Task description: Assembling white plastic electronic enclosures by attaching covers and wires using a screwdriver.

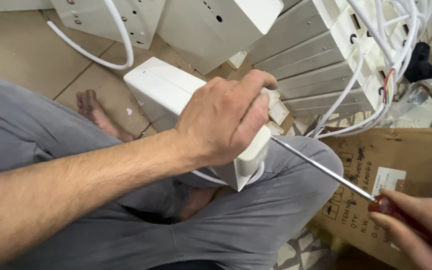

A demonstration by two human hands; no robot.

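My left hand (224, 119) grips a white rectangular plastic housing (163, 90) that rests across my lap, fingers wrapped over its near end. My right hand (421, 227) at the lower right holds a screwdriver with a red handle (391, 207). Its long metal shaft (321, 167) runs up and left, and the tip meets the housing's end just under my left fingers. A white cable (211, 177) loops out below the housing.
I sit cross-legged in grey trousers (246, 225) on a tiled floor (16, 50), a bare foot (93, 110) showing. Several more white housings (316, 60) with white cables (376, 75) are stacked ahead. A brown cardboard box (376, 160) lies to the right.
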